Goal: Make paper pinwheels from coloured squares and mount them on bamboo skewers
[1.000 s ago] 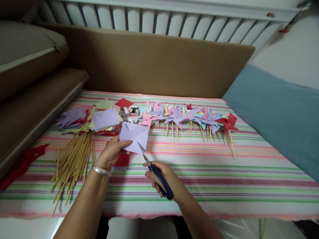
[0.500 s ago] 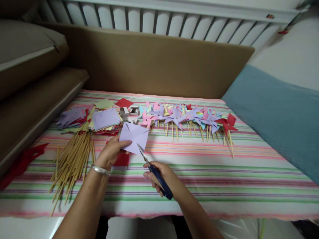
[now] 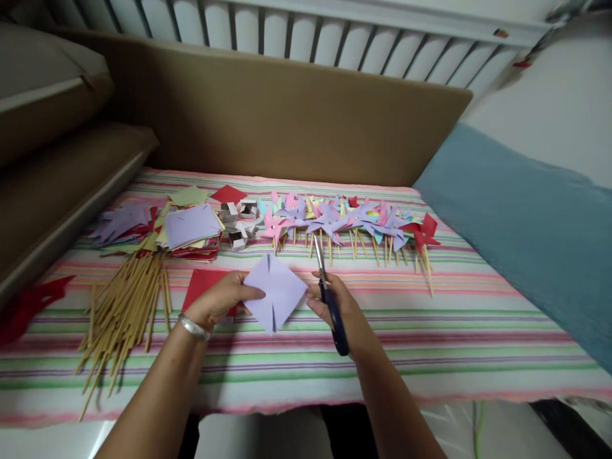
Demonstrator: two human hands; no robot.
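My left hand (image 3: 222, 301) pinches the left corner of a lilac paper square (image 3: 276, 291), held like a diamond above the striped cloth (image 3: 430, 331), with a cut showing at its lower corner. My right hand (image 3: 337, 305) is closed round blue-handled scissors (image 3: 329, 299); the blades point up and away, shut, beside the square's right corner, which its fingertips touch. A red paper square (image 3: 201, 282) lies on the cloth under my left hand.
A row of finished paper pinwheels (image 3: 344, 220) on sticks lies across the back. Stacks of coloured paper squares (image 3: 189, 226) and small white boxes (image 3: 236, 217) sit at back left. A bundle of wooden sticks (image 3: 124, 309) lies at left. A blue cushion (image 3: 526, 223) is at right.
The lilac square has come down and to the right and turned. The scissors left the paper's edge and swung upright at its right corner. The view shifted slightly.
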